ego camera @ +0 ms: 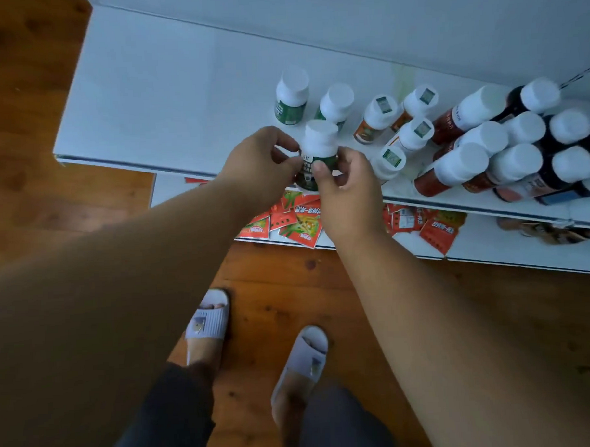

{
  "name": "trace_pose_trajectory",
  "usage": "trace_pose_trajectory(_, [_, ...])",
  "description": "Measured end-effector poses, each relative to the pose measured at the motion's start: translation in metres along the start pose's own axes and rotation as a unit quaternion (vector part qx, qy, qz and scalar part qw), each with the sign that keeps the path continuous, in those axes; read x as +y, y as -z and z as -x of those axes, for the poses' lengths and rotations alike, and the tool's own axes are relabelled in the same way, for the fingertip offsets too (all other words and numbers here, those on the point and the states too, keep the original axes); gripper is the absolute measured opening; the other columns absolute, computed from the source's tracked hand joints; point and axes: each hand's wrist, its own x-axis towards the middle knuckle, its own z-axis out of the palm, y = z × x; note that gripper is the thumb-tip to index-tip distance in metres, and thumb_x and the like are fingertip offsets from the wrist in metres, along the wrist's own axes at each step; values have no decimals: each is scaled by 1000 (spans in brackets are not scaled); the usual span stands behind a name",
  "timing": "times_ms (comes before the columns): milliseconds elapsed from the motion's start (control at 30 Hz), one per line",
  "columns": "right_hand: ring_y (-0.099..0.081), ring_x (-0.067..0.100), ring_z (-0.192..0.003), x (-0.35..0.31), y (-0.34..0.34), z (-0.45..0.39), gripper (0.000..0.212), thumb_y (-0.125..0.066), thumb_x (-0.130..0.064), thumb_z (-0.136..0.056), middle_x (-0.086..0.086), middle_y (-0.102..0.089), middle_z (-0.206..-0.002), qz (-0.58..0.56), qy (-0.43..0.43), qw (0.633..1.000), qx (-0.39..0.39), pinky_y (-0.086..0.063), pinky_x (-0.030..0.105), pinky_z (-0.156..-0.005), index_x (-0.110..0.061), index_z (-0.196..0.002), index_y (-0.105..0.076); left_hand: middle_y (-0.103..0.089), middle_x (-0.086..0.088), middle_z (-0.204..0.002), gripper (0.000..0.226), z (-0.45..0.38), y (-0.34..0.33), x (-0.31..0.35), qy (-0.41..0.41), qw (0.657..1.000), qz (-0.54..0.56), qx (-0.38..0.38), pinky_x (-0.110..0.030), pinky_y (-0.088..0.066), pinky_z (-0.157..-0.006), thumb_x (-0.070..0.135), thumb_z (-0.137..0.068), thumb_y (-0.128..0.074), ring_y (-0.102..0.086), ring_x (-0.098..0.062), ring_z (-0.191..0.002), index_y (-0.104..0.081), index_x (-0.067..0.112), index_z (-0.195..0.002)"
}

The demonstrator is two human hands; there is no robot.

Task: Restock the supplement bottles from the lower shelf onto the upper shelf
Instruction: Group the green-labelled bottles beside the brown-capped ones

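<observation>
Far left of the frame we've just got brown wood plank floor (28, 99), then the white upper shelf (153, 104) starts, and its left half is bare board.

Moving toward the middle, our left hand (260, 167) comes in from the lower left, fingers curled, pinching the side of the green-label bottle (317, 154). The bottle sits right at the front edge of the upper shelf, centre of the frame, upright as far as we can tell. It's got a fat white cap and a dark green label with a white strip of print we can't read. Our right hand (349, 183) has it from the other side, thumb pressed on the label, fingers wrapped round behind.

Just behind it are two more green bottles (291, 98), then orange-label bottles (377, 118) with little stickers on the caps, then a packed bunch of red and dark bottles (506, 146) toward the right edge, all white-capped.

Under the shelf edge, the lower shelf (525, 257) shows red and orange sachets (297, 223) scattered about. At the bottom centre there are our feet in pale slippers (210, 318) on the floor.
</observation>
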Motion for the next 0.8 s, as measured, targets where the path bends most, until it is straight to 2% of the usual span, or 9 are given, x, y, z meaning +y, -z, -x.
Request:
trace_pose_trajectory(100, [-64,7,-101,-35,20,37,34,-61,-38,-95,-9,-68,-111,-41,-8,998,-51,-51,29,-90,-21,-124,-58,-72,1,-88,17,54,33,15,39,998,49,-16,-36,-57,-72,27,-94,-63,-72,-13,-80,-63,31,-111])
trace_pose_trajectory(200, [-66,8,-100,-85,44,86,36,-61,-47,-89,-7,-71,-109,-78,-10,990,-117,-54,43,-93,-32,-122,-60,-72,-1,-94,20,115,74,48,67,989,132,-3,-42,-58,-86,17,-95,-62,-73,-18,-88,-63,28,-112])
trace_pose_trajectory(333, [-67,20,-101,-167,85,146,35,-62,-43,-84,-4,-68,-117,-149,12,965,-214,-57,49,-88,-53,-117,-59,-63,-8,-102,51,199,133,114,31,981,192,13,-39,-60,-83,3,-94,-62,-73,-27,-86,-50,34,-133])
trace_pose_trajectory(400, [-67,28,-102,-207,104,167,42,-63,-34,-87,3,-67,-120,-188,30,944,-271,-57,44,-77,-47,-127,-56,-62,-7,-104,52,234,164,147,-11,984,173,39,-41,-60,-82,1,-94,-62,-72,-26,-85,-53,35,-131])
trace_pose_trajectory(500, [-68,32,-101,-263,128,188,35,-61,-17,-95,9,-69,-115,-212,56,919,-328,-55,48,-85,-31,-127,-55,-66,-6,-101,46,272,203,187,-51,984,148,79,-49,-59,-86,5,-90,-66,-71,-30,-90,-58,30,-128])
trace_pose_trajectory(567, [-71,29,-95,-300,138,196,27,-61,-13,-96,8,-71,-110,-204,76,917,-335,-55,48,-85,-22,-120,-53,-66,-6,-96,46,288,227,209,-71,979,155,109,-51,-57,-89,14,-82,-69,-69,-33,-93,-60,32,-123])
trace_pose_trajectory(633, [-72,28,-90,-331,141,201,25,-65,-15,-92,9,-71,-107,-205,103,915,-331,-55,41,-76,-20,-114,-53,-65,-13,-97,44,299,251,228,-93,972,175,128,-53,-56,-90,19,-78,-68,-69,-36,-95,-61,36,-118])
trace_pose_trajectory(733, [-72,22,-91,-374,138,201,27,-67,-24,-90,5,-69,-111,-183,155,921,-307,-56,36,-76,-23,-115,-56,-63,-21,-105,41,299,290,249,-123,966,180,137,-49,-57,-91,16,-84,-70,-69,-34,-96,-62,36,-120])
trace_pose_trajectory(800, [-70,17,-96,-397,131,195,29,-68,-31,-90,-3,-69,-112,-145,191,930,-280,-59,40,-82,-26,-117,-59,-65,-15,-106,40,291,316,257,-136,967,165,135,-45,-58,-89,12,-92,-67,-71,-24,-93,-61,35,-124])
